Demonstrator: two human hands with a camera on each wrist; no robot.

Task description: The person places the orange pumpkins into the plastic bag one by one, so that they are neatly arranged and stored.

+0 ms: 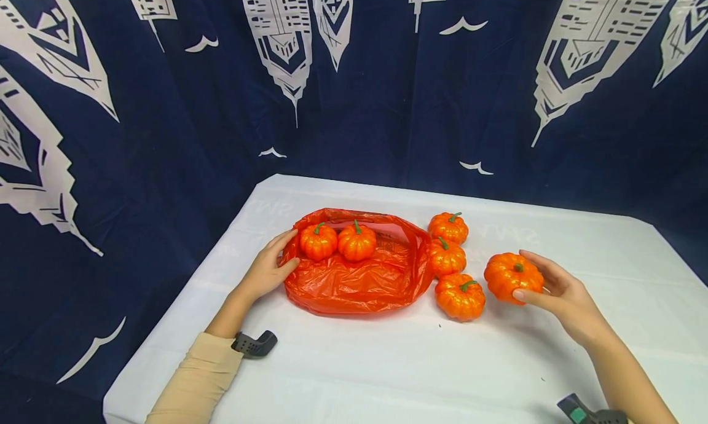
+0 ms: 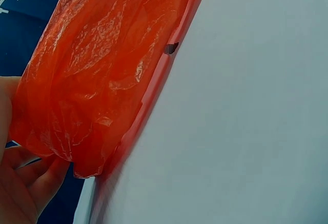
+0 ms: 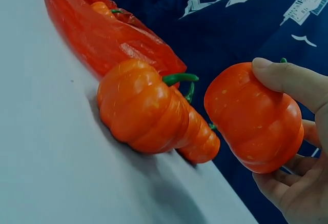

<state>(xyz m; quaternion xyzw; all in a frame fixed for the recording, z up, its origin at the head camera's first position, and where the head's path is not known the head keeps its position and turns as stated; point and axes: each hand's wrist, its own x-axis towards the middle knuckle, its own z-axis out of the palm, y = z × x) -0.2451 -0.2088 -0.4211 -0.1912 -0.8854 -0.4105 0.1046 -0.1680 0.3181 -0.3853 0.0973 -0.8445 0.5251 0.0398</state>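
A red plastic bag point(image 1: 354, 289) lies on the table with its mouth open upward, two small orange pumpkins point(image 1: 357, 243) side by side at its back left. The left hand point(image 1: 267, 269) grips the bag's left rim, thumb on the near side; in the left wrist view its fingers point(image 2: 43, 178) show behind the plastic. Held between thumb and fingers of the right hand point(image 1: 572, 304) is another orange pumpkin point(image 1: 510, 278) with a short green stem, raised off the table. The right wrist view shows this held pumpkin point(image 3: 253, 119) from the side.
Three more orange pumpkins stand in a row along the bag's right side: a far one point(image 1: 447, 230), a middle one point(image 1: 447, 259) and a near one point(image 1: 459, 298). A white cloth covers the table point(image 1: 359, 362). Behind hangs a dark blue curtain point(image 1: 376, 135) with white building prints.
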